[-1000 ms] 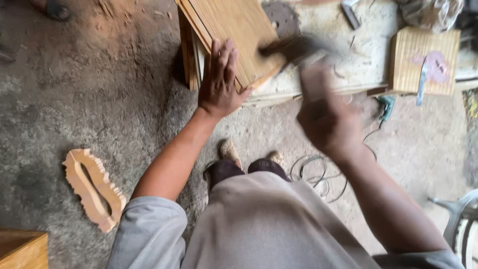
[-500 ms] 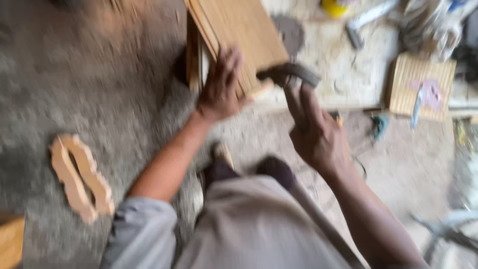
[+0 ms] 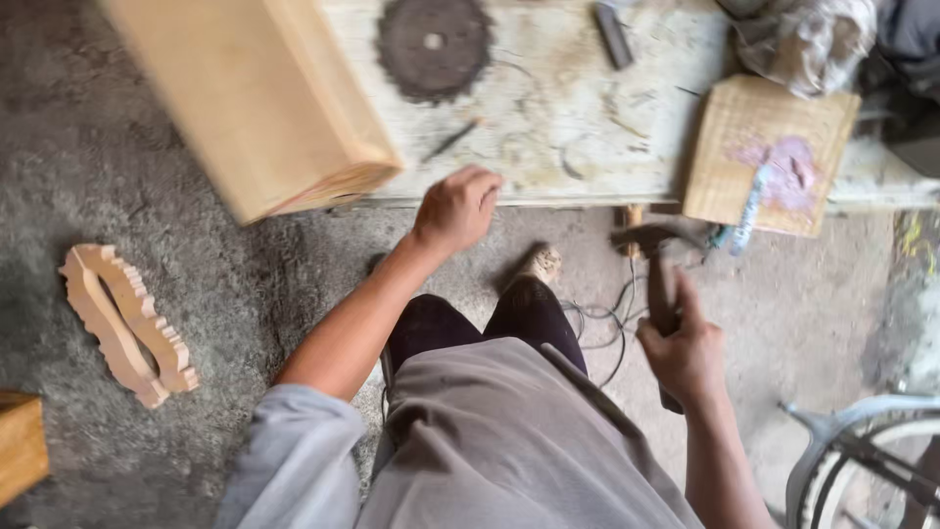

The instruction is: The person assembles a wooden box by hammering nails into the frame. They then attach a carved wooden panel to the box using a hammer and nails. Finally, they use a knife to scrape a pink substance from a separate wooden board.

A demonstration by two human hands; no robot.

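My right hand [image 3: 685, 355] grips the handle of a hammer [image 3: 654, 257], its dark head up near the front edge of the workbench [image 3: 587, 127]. My left hand [image 3: 458, 208] is at the bench's front edge with fingers curled; whether it holds anything I cannot see. A light wooden box [image 3: 255, 98] lies on the bench, just left of that hand, its corner jutting over the edge. A thin nail or pencil [image 3: 452, 139] lies on the bench above my left hand.
A circular saw blade [image 3: 434, 41] lies on the bench. A wooden block with a purple stain [image 3: 764, 157] sits at right. A carved scalloped wood piece [image 3: 122, 323] lies on the concrete floor at left. Cables [image 3: 607, 323] lie by my feet; a wheel [image 3: 871, 460] is lower right.
My left hand has come off the wooden box and moved right to the bench edge. My right hand with the hammer has dropped down and to the right, away from the box.
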